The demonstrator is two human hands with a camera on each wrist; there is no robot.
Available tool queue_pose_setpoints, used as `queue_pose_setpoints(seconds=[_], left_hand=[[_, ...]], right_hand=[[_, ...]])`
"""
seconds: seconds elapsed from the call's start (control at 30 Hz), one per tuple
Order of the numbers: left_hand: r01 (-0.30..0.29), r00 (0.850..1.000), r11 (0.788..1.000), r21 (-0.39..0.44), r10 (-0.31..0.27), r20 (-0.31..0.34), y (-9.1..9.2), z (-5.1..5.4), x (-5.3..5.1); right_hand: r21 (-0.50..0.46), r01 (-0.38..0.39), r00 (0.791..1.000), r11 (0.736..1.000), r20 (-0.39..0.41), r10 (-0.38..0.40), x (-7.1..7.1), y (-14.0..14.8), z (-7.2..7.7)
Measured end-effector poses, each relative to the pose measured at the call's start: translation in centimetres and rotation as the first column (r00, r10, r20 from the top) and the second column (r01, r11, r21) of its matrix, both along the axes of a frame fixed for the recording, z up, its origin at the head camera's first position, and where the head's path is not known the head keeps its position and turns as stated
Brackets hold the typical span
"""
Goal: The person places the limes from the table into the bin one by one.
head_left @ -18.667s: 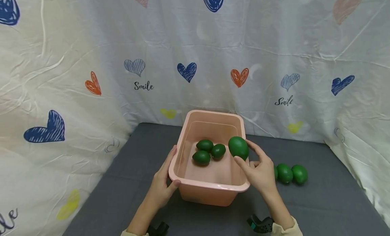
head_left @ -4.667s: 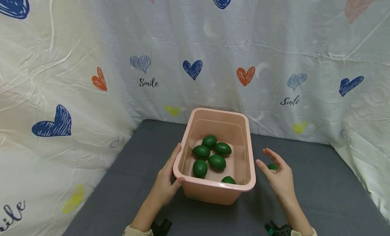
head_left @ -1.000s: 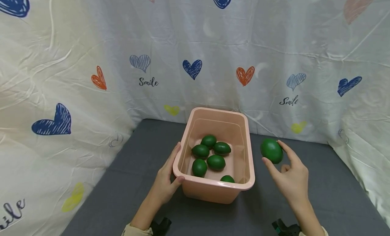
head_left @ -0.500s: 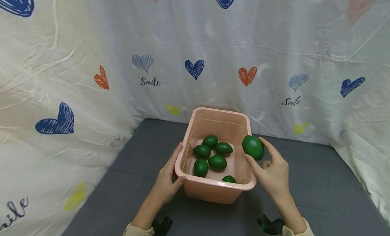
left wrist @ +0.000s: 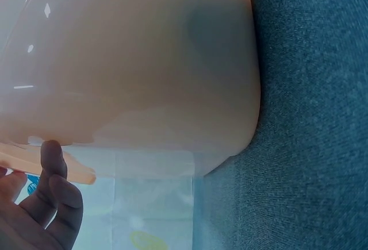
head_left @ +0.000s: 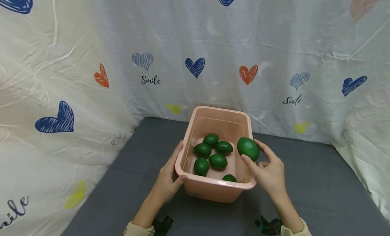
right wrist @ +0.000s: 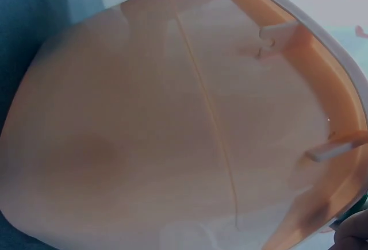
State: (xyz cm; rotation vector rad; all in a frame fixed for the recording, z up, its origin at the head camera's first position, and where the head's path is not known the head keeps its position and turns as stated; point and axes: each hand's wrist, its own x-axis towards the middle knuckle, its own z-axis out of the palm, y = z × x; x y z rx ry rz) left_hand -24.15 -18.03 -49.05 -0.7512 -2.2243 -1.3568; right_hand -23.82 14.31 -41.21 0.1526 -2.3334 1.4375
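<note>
A pink plastic tub stands in the middle of the table in the head view. Its left rim is gripped by my left hand, thumb over the front left corner; the left wrist view shows curled fingers under the rim. Between thumb and fingers my right hand pinches a green lime above the tub's right rim. Several more limes lie on the tub floor, one partly hidden by the front wall. In the right wrist view the tub's outer wall hides most of the hand.
A dark grey cloth covers the table. Behind it and at the sides hangs a white curtain printed with hearts. Black wrist devices sit at both wrists.
Over the longer span, limes from the table's right have gone into the tub. In the last second my right hand has carried one lime leftward to the tub's right rim. My left hand stays.
</note>
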Motion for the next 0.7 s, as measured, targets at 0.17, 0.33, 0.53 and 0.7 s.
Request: queue_pose_setpoints(seconds=[0.17,0.33,0.53,0.7], left_hand=[[-0.012,1.0,1.0,-0.01,0.011,-0.005,-0.01,-0.04,-0.09],[-0.017,1.0,1.0,-0.016,0.016,-0.005,-0.03,-0.06,-0.06],[-0.018,1.0,1.0,-0.016,0.018,-0.003,0.0,0.02,-0.03],[-0.018,1.0,1.0,-0.013,0.018,0.003,0.01,0.03,0.02]], right_hand=[[-0.026,-0.025,1.0,0.999,0.012,0.026,-0.13,-0.17,-0.11],[-0.035,-0.038,0.999,0.999,0.011,0.039,0.01,-0.37,-0.05],[-0.032,-0.045,0.999,0.998,0.001,0.045,0.16,-0.45,-0.07],[-0.038,-0.045,0.999,0.998,-0.004,0.045,0.07,-0.4,-0.29]])
